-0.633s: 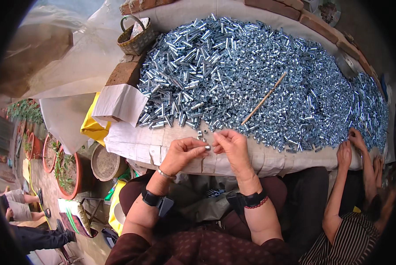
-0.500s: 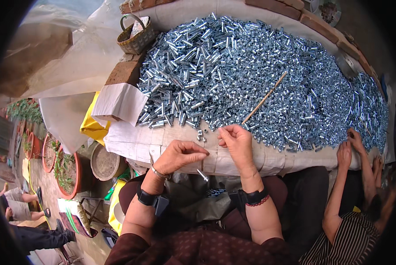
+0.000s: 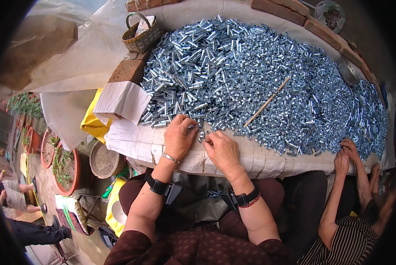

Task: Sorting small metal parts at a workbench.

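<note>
A wide heap of shiny bluish metal sleeves and small nuts covers the cloth-topped table. My left hand is at the heap's near left edge, its fingers closed on a metal sleeve. Just right of it, my right hand has its thumb and fingers pinched at a few small nuts on the cloth; whether one is between the fingertips is hidden. Several assembled bolts lie on grey cloth in my lap.
A thin wooden stick rests on the heap. Bricks border the table's far side, and a woven basket stands at the far left. At right, another person's hands work at the heap. Potted plants stand left.
A bolt that was in the air below my left hand is gone from there. Both hands have moved to the heap's near edge, and my left hand has taken hold of a sleeve.
</note>
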Tool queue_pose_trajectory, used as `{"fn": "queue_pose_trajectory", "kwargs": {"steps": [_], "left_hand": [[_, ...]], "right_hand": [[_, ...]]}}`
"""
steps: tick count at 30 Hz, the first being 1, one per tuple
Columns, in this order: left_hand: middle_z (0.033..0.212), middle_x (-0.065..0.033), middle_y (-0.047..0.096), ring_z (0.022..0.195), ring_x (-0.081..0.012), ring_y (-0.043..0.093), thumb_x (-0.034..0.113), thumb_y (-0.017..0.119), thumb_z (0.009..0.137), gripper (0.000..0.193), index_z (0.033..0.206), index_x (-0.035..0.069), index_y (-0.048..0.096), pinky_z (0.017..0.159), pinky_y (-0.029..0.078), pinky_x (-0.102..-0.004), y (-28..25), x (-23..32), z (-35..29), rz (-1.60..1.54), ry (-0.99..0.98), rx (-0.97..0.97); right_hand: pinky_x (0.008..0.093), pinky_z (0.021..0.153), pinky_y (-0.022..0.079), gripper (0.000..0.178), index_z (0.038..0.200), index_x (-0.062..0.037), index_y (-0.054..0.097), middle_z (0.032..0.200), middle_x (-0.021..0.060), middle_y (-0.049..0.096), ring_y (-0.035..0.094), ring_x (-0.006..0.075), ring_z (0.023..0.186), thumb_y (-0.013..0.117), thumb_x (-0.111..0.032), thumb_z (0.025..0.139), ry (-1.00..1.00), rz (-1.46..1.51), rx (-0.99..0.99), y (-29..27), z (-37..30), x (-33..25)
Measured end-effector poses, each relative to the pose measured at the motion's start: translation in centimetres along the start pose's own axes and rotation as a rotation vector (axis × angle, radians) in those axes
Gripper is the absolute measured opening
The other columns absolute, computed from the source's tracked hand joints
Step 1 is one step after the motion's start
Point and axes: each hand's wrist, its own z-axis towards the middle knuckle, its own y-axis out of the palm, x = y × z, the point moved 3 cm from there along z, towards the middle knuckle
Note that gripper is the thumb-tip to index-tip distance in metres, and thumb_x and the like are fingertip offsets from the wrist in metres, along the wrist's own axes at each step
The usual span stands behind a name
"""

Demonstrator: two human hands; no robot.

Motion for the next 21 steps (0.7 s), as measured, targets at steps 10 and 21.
{"fn": "queue_pose_trajectory", "kwargs": {"steps": [10,21], "left_hand": [[0.080,0.0042,0.060,0.070,-0.0029,0.048,0.009,0.066,0.083,0.019,0.101,0.002,0.066,0.063,0.039,-0.0179,-0.3,0.9,-2.7,-0.829,-0.459,-0.297],[0.090,-0.0039,0.066,0.075,-0.0074,0.058,0.014,0.061,0.089,0.020,0.105,0.002,0.063,0.068,0.046,-0.0196,0.1,1.4,-3.6,-1.189,-0.588,-0.460]], "right_hand": [[0.0236,0.058,0.047,0.013,0.084,-0.0010,0.062,0.074,0.0040,0.064,0.059,0.0104,0.060,0.067,-0.013,0.082,0.225,0.671,-0.002,-1.9,-0.4,1.9],[0.0195,0.058,0.046,0.015,0.087,0.0005,0.061,0.073,0.0026,0.063,0.057,0.0059,0.063,0.064,-0.013,0.085,0.316,1.089,-0.075,-2.1,-0.6,1.2]]}}
